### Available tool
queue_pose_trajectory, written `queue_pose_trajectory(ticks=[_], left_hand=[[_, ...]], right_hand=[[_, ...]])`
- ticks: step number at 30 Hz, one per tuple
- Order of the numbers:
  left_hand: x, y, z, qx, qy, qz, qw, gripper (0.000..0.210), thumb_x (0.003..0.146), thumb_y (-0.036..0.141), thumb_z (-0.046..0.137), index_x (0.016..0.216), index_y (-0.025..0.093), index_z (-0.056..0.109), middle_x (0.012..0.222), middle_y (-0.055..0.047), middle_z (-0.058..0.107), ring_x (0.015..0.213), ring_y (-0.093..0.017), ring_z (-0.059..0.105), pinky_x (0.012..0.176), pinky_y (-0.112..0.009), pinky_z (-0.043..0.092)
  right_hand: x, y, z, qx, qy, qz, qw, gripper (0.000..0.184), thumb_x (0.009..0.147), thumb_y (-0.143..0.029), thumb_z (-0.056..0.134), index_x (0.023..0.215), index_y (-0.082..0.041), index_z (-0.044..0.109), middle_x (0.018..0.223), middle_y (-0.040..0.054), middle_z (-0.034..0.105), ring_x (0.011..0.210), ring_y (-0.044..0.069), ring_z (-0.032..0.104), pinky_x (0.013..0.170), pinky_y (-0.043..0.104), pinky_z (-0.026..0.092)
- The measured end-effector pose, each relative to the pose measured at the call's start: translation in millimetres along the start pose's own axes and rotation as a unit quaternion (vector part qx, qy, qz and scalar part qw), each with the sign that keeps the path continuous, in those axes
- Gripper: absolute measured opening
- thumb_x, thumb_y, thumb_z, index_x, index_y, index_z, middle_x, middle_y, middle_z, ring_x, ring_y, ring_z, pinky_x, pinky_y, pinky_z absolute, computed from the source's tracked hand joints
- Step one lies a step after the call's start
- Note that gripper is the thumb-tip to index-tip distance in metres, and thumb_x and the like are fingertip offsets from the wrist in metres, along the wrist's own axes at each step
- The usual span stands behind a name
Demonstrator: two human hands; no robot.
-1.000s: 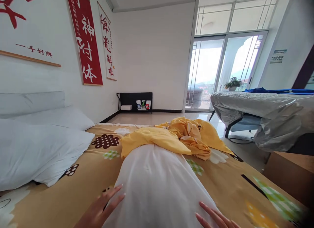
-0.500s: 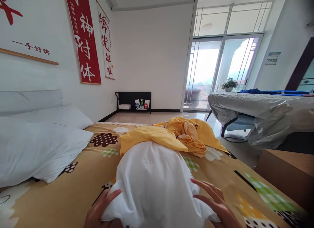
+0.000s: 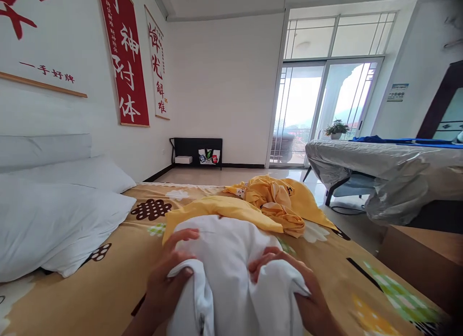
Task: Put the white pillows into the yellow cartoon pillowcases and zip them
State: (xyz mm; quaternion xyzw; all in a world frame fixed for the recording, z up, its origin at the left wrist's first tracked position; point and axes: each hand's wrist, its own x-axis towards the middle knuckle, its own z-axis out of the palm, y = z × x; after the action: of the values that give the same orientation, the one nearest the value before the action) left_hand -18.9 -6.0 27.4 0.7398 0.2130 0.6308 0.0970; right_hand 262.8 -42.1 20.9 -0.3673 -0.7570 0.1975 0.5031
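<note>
Head view: left hand (image 3: 163, 282) and right hand (image 3: 310, 282), half-curled, grip bunched white fabric (image 3: 227, 266), yellow cloth (image 3: 224, 206) just beyond their grasp.

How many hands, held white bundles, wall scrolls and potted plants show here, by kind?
Left hand and right hand: 2
White fabric bundle, held: 1
Wall scrolls, one cut off: 3
Potted plant: 1
Total: 7

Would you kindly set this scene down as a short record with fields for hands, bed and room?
Left hand: grips white fabric on its left side
Right hand: grips the same fabric on its right side
Beyond the fabric: yellow cloths, one spread, others crumpled
Bed: patterned sheet, white pillows at left
Wall: red scroll
Far right: plastic-covered table
</note>
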Motion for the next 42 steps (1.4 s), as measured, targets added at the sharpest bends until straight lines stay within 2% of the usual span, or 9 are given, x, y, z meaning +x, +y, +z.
queue_pose_trajectory(ticks=[4, 6, 9, 12, 16, 21, 26, 35, 42], left_hand=[[31.5, 0.2, 31.1, 0.022, -0.137, -0.174, 0.975, 0.037, 0.094, 0.039, 0.046, 0.067, 0.016, 0.060, 0.063, 0.001, 0.058, 0.061, -0.012, 0.051, 0.064, -0.023, 0.043], [52.7, -2.4, 39.9, 0.032, -0.158, -0.191, 0.968, 0.041, 0.092, 0.044, 0.046, 0.062, 0.016, 0.052, 0.057, 0.003, 0.050, 0.056, -0.010, 0.043, 0.058, -0.023, 0.036], [70.1, -18.3, 53.5, 0.013, -0.146, -0.219, 0.965, 0.042, 0.090, 0.047, 0.045, 0.062, 0.017, 0.046, 0.059, 0.003, 0.048, 0.059, -0.011, 0.041, 0.058, -0.023, 0.034], [53.9, -50.2, 75.6, -0.006, -0.134, -0.268, 0.954, 0.041, 0.088, 0.051, 0.046, 0.067, 0.016, 0.054, 0.068, 0.000, 0.056, 0.068, -0.014, 0.049, 0.065, -0.025, 0.038], [10.1, -81.9, 97.5, -0.026, -0.202, -0.337, 0.919, 0.056, 0.089, 0.060, 0.036, 0.061, 0.015, 0.054, 0.060, -0.002, 0.055, 0.061, -0.014, 0.046, 0.059, -0.025, 0.035], [-4.1, -72.4, 88.0, 0.008, -0.211, -0.312, 0.926, 0.049, 0.078, 0.064, 0.054, 0.071, 0.016, 0.062, 0.069, -0.002, 0.059, 0.072, -0.017, 0.050, 0.065, -0.024, 0.039], [1.2, -71.4, 86.2, -0.005, -0.231, -0.339, 0.912, 0.040, 0.086, 0.050, 0.048, 0.066, 0.016, 0.059, 0.067, -0.001, 0.056, 0.074, -0.016, 0.052, 0.072, -0.026, 0.039], [-8.0, -103.3, 96.9, -0.107, -0.210, -0.407, 0.883, 0.035, 0.080, 0.043, 0.053, 0.058, 0.016, 0.054, 0.058, 0.001, 0.048, 0.066, -0.014, 0.045, 0.065, -0.026, 0.035], [-25.2, -80.7, 82.9, -0.078, -0.215, -0.394, 0.890, 0.033, 0.079, 0.045, 0.056, 0.062, 0.016, 0.060, 0.066, -0.001, 0.055, 0.073, -0.017, 0.050, 0.072, -0.028, 0.038]], right_hand=[[49.3, -12.0, 26.6, -0.077, -0.039, 0.061, 0.994, 0.029, 0.084, -0.041, 0.051, 0.067, -0.019, 0.058, 0.061, 0.0004, 0.058, 0.061, 0.015, 0.048, 0.059, 0.026, 0.040], [73.2, -15.3, 29.1, -0.118, -0.098, 0.074, 0.985, 0.024, 0.081, -0.037, 0.056, 0.066, -0.019, 0.059, 0.058, -0.0024, 0.054, 0.060, 0.012, 0.043, 0.059, 0.025, 0.036], [94.6, -0.8, 32.1, -0.109, -0.052, 0.089, 0.989, 0.023, 0.080, -0.038, 0.057, 0.070, -0.018, 0.062, 0.060, -0.0029, 0.054, 0.060, 0.012, 0.041, 0.058, 0.024, 0.033], [93.0, 38.7, 47.2, -0.052, -0.021, 0.109, 0.992, 0.022, 0.078, -0.037, 0.057, 0.070, -0.017, 0.064, 0.062, -0.0012, 0.056, 0.061, 0.013, 0.042, 0.057, 0.024, 0.034], [71.7, 81.9, 70.9, 0.034, -0.072, 0.119, 0.990, 0.018, 0.077, -0.028, 0.055, 0.068, -0.018, 0.066, 0.065, 0.0006, 0.062, 0.066, 0.016, 0.050, 0.063, 0.026, 0.040], [62.5, 79.6, 69.4, 0.027, -0.097, 0.165, 0.981, 0.013, 0.071, -0.023, 0.059, 0.060, -0.017, 0.057, 0.058, -0.0029, 0.054, 0.060, 0.012, 0.044, 0.056, 0.023, 0.034], [63.6, 76.7, 67.9, 0.000, -0.085, 0.168, 0.982, 0.025, 0.075, -0.028, 0.058, 0.055, -0.017, 0.048, 0.054, -0.0045, 0.044, 0.057, 0.010, 0.037, 0.053, 0.023, 0.027], [56.7, 93.4, 81.3, 0.018, -0.072, 0.154, 0.985, 0.041, 0.085, -0.048, 0.054, 0.077, -0.012, 0.072, 0.074, 0.0044, 0.070, 0.071, 0.020, 0.057, 0.066, 0.029, 0.043], [31.8, 64.3, 72.3, -0.103, -0.125, 0.137, 0.977, 0.039, 0.090, -0.046, 0.048, 0.083, -0.014, 0.069, 0.080, 0.0066, 0.071, 0.074, 0.020, 0.061, 0.068, 0.030, 0.045]])
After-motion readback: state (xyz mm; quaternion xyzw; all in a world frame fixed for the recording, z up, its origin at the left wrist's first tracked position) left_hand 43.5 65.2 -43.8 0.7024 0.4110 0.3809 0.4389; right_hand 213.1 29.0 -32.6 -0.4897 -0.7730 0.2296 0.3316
